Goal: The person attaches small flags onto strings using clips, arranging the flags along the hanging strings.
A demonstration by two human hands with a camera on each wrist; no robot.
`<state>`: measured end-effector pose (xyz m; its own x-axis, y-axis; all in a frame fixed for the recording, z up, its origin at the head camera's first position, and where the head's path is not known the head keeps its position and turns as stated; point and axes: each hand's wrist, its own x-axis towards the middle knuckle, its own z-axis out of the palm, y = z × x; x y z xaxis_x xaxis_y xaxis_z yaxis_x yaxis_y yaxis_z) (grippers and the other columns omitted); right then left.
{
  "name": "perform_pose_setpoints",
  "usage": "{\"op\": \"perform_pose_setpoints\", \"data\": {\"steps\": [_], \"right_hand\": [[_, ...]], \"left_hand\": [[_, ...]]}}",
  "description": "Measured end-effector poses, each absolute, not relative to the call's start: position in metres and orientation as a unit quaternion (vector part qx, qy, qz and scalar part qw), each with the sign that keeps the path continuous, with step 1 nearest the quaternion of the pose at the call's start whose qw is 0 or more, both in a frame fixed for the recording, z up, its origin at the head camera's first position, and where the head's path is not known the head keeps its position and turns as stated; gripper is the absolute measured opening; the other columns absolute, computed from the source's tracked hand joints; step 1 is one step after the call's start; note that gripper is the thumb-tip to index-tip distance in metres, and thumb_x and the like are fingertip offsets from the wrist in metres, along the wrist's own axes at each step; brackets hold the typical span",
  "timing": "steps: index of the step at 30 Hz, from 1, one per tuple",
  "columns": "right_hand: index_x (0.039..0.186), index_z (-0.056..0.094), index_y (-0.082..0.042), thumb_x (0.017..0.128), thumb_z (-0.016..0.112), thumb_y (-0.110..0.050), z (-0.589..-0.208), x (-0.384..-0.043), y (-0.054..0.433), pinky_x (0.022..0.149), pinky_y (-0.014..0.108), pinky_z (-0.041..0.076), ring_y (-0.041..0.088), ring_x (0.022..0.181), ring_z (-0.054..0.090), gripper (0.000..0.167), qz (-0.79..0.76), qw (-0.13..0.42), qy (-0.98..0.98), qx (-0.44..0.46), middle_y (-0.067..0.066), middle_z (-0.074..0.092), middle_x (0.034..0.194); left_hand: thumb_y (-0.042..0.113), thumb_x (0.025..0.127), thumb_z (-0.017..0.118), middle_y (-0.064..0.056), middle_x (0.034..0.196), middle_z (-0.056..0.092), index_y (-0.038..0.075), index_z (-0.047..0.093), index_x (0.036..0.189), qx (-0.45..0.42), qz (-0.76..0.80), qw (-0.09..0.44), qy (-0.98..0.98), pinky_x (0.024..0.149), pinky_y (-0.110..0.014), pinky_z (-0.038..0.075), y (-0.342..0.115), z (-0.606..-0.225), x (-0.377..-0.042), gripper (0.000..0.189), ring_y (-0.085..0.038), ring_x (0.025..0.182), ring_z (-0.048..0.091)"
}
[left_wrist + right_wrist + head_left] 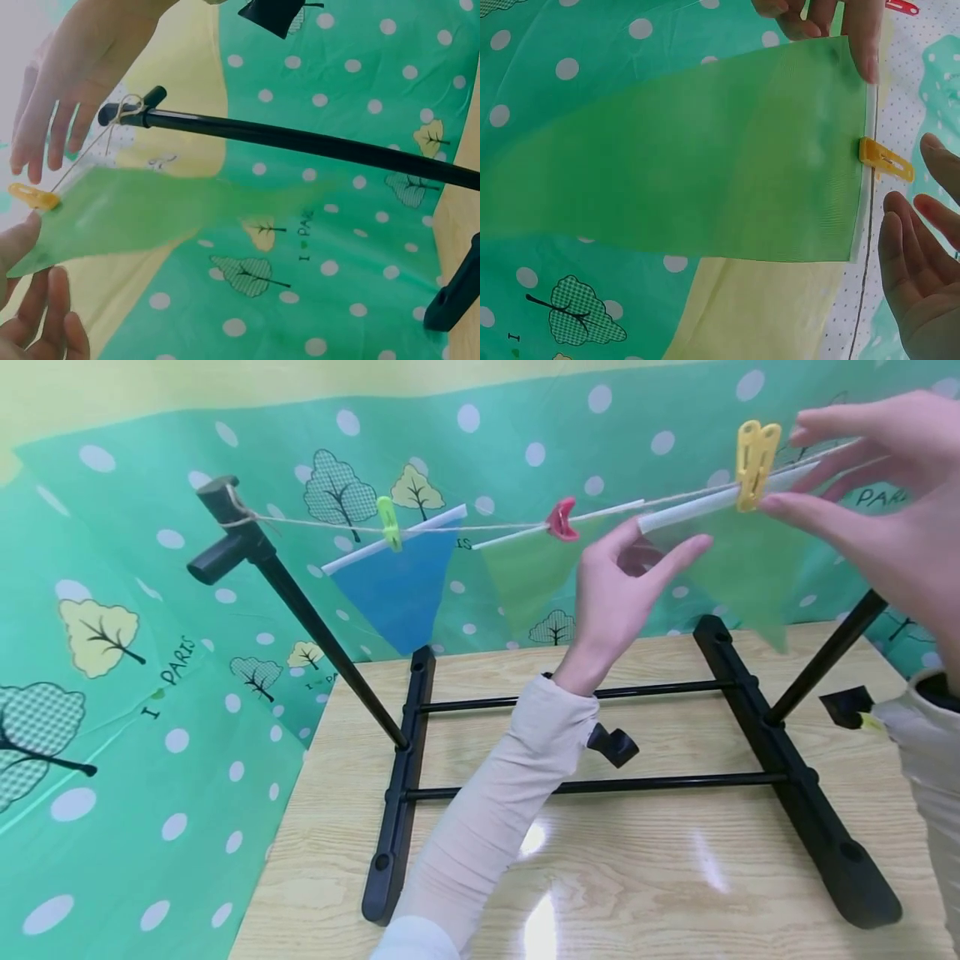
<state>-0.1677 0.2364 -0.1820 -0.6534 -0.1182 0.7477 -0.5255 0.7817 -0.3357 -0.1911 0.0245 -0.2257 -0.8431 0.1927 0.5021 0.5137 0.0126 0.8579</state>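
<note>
A green pennant point(750, 560) with a white top edge hangs from the string, a yellow clothespin point(756, 464) clamped on that edge. At the pennant's left corner my left hand point(611, 585) pinches it, thumb in front and fingers partly hidden behind the cloth. My right hand point(892, 502) is beside the yellow clothespin with its fingers apart; in the right wrist view, a gap shows between those fingers and the clothespin point(885, 159). Farther left hang a blue pennant point(405, 581) under a light green clothespin point(389, 523) and another green pennant point(525, 568) under a red clothespin point(562, 520).
The string is tied to a black post point(322, 635) on the left. Another black post point(828, 652) rises on the right. Black feet point(397, 810) and crossbars point(675, 782) rest on the wooden table point(637, 877). A green dotted cloth point(225, 735) hangs behind.
</note>
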Motion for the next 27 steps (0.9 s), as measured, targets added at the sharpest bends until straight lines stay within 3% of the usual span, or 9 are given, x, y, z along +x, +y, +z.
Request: {"op": "perform_pose_setpoints", "data": {"steps": [6,10,15,27], "right_hand": [[0.141,0.052,-0.036,0.093,0.07,-0.016,-0.189,-0.164,0.243,0.096,0.007,0.04,-0.031,0.091,0.044,0.055,0.276,0.365,-0.874,0.165,-0.01,0.059,0.138],[0.14,0.054,-0.036,0.092,0.071,-0.015,-0.196,-0.158,0.245,0.098,0.008,0.04,-0.032,0.09,0.044,0.055,0.281,0.367,-0.873,0.158,-0.014,0.06,0.136],[0.139,0.055,-0.035,0.092,0.071,-0.014,-0.203,-0.152,0.244,0.101,0.01,0.038,-0.032,0.09,0.045,0.054,0.283,0.361,-0.875,0.153,-0.019,0.06,0.133],[0.135,0.063,-0.017,0.087,0.074,-0.002,-0.226,-0.133,0.235,0.09,0.003,0.038,-0.023,0.094,0.05,0.051,0.313,0.336,-0.872,0.171,-0.005,0.064,0.125]], "left_hand": [[0.018,0.089,0.075,-0.003,0.092,0.072,0.006,0.07,0.104,-0.262,-0.641,0.121,-0.711,0.071,-0.02,0.053,0.011,-0.232,-0.189,0.02,-0.008,0.076,0.065],[0.02,0.089,0.077,0.0,0.096,0.072,0.008,0.07,0.111,-0.26,-0.625,0.123,-0.726,0.075,-0.019,0.052,0.002,-0.238,-0.189,0.026,-0.003,0.082,0.064],[0.017,0.087,0.078,-0.002,0.095,0.073,0.008,0.071,0.114,-0.262,-0.63,0.138,-0.718,0.073,-0.021,0.052,-0.009,-0.245,-0.187,0.03,-0.006,0.081,0.064],[0.016,0.087,0.078,-0.004,0.097,0.071,0.007,0.07,0.115,-0.28,-0.623,0.13,-0.719,0.077,-0.025,0.053,-0.035,-0.265,-0.176,0.03,-0.01,0.085,0.066]]}}
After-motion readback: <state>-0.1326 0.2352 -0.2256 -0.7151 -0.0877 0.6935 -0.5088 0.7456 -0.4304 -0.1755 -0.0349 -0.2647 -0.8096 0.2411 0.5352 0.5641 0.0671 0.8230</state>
